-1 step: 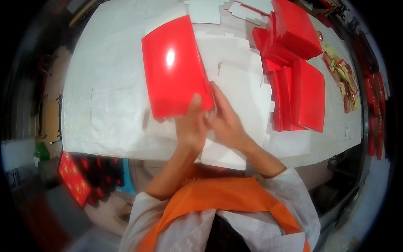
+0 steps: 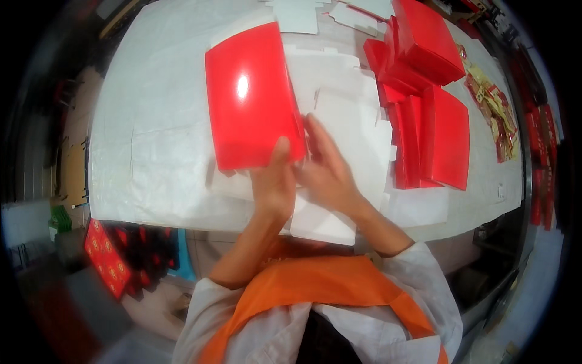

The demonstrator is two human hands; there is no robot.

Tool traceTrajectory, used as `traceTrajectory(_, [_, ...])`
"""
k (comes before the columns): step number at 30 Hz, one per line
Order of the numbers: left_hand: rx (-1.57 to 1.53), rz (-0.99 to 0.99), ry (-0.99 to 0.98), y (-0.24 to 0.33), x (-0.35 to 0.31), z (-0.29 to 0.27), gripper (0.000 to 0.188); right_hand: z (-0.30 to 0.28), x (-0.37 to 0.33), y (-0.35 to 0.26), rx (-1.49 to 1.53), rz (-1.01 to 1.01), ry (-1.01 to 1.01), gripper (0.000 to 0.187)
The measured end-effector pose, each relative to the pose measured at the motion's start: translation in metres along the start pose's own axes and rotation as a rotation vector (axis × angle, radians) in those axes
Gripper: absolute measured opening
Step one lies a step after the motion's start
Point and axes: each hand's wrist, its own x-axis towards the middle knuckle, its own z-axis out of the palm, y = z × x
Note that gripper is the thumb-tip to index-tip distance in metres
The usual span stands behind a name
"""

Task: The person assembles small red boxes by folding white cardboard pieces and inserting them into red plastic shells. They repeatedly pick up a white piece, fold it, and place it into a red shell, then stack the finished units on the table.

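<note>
A glossy red cardboard box [image 2: 248, 103] is held tilted over the table, its broad smooth face up. My left hand [image 2: 274, 182] grips its near edge, the thumb on the red face and the fingers hidden underneath. At the near right corner, my right hand [image 2: 327, 173] has its fingers along the box's side; its thumb side is blurred close to the left hand. Under and beside the box lie flat white cardboard blanks [image 2: 348, 121] with cut tabs.
Several red boxes [image 2: 445, 136] stand piled on the right. Beyond them lie small gold and red wrapped packets [image 2: 494, 106]. More white card pieces [image 2: 295, 15] lie at the far edge. A pale sheet covers the table [image 2: 157, 139]. Red patterned packaging [image 2: 109, 258] sits below the table at left.
The box has shifted very slightly in my hands. My right fingers have moved a little up and left along its side, where a narrow red edge now stands out more.
</note>
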Motion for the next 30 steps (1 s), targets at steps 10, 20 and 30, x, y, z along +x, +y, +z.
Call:
traceTrajectory(10, [0.053, 0.053, -0.006, -0.012, -0.011, -0.001, 0.041, 0.002, 0.012, -0.008, -0.009, 0.055, 0.17, 0.048])
traceTrajectory(20, [0.302, 0.049, 0.004, -0.011, -0.015, -0.002, 0.027, 0.003, 0.01, -0.021, -0.113, 0.067, 0.127, 0.046])
traceTrajectory(30, [0.026, 0.031, 0.071, -0.007, -0.013, 0.007, 0.03, 0.014, -0.003, -0.019, -0.318, -0.088, 0.101, 0.047])
